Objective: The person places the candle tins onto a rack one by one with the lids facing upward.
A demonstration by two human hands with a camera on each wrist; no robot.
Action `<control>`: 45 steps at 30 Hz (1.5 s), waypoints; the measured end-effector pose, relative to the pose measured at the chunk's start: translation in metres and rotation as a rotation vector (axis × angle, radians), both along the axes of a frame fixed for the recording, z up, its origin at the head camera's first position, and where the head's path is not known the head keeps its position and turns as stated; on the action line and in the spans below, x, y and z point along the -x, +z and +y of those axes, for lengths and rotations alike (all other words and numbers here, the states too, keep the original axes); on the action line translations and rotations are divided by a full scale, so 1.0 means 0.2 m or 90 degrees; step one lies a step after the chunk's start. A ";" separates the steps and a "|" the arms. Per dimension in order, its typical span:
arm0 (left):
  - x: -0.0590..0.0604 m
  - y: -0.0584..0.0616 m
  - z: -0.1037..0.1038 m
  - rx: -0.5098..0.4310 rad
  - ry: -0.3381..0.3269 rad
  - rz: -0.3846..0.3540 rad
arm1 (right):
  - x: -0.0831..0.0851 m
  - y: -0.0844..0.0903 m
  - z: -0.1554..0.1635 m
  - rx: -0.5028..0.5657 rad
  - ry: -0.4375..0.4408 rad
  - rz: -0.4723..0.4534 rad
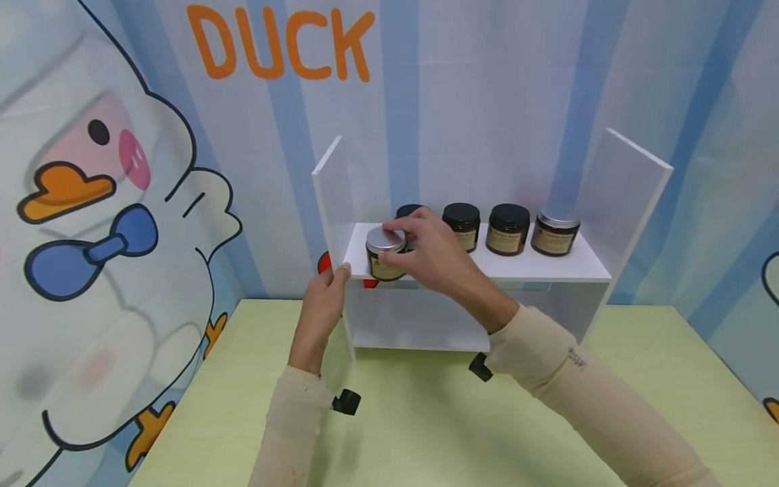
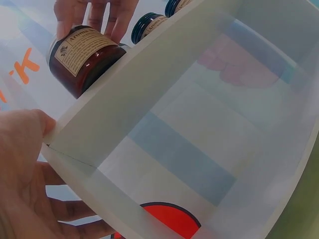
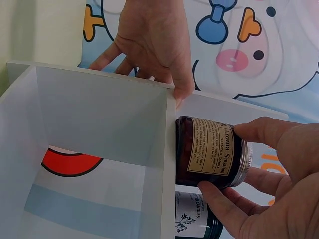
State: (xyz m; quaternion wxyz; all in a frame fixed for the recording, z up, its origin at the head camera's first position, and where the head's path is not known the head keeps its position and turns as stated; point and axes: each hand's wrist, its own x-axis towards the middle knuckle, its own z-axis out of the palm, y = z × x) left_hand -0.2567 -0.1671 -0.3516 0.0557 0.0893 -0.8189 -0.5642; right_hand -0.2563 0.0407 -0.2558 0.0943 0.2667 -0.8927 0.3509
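Observation:
My right hand (image 1: pixel 435 253) pinches an amber scented-candle jar (image 3: pixel 207 149) by its silver lid and side, fingers and thumb spread around it. This jar stands at the front left of the white shelf's upper board (image 1: pixel 505 268), its base at the board. My left hand (image 1: pixel 324 304) holds the shelf's left side panel (image 1: pixel 333 196), thumb on the front edge and fingers along the outer face. Directly behind the held jar is a dark-lidded candle jar (image 3: pixel 192 214) with a white label, partly hidden by my right hand in the head view.
Two black-lidded jars (image 1: pixel 461 223) (image 1: pixel 508 230) and a silver-lidded jar (image 1: pixel 555 233) stand in a row to the right on the upper board. The right side panel (image 1: pixel 627 196) rises beyond them. Below is the lower board (image 1: pixel 420 338), over the pale green table (image 1: pixel 426 426).

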 end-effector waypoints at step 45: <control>0.00 0.02 0.01 0.000 -0.003 -0.027 | 0.02 -0.02 -0.14 0.021 0.022 0.031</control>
